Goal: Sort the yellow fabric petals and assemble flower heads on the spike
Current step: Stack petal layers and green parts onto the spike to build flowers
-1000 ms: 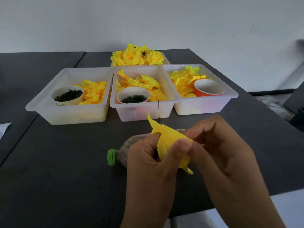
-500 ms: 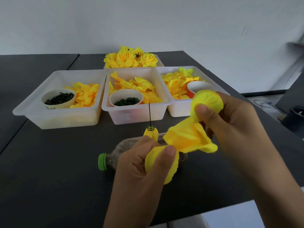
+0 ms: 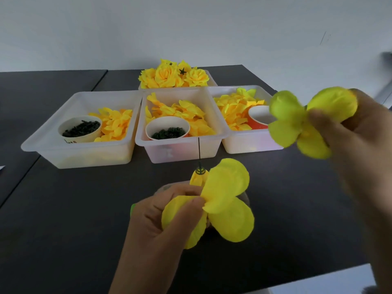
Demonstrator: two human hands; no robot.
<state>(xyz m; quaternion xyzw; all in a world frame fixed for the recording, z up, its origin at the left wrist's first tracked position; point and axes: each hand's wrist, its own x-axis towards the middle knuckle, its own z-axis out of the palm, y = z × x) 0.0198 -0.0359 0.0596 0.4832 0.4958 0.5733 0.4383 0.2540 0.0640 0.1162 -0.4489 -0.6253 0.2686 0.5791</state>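
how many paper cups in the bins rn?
3. One cup of dark bits in the left bin, one cup in the middle bin, one orange cup in the right bin. Petals might hide more.

I see open dark table [image 3: 74, 209] left of my left hand [image 3: 161, 219], free for passing. Ahead, three bins [image 3: 89, 153] stand side by side and close the far side. The thin spike [image 3: 199, 151] rises upright just beyond my left hand, in front of the middle bin [image 3: 182, 152]. My right hand [image 3: 347, 141] hangs before the right bin [image 3: 250, 143].
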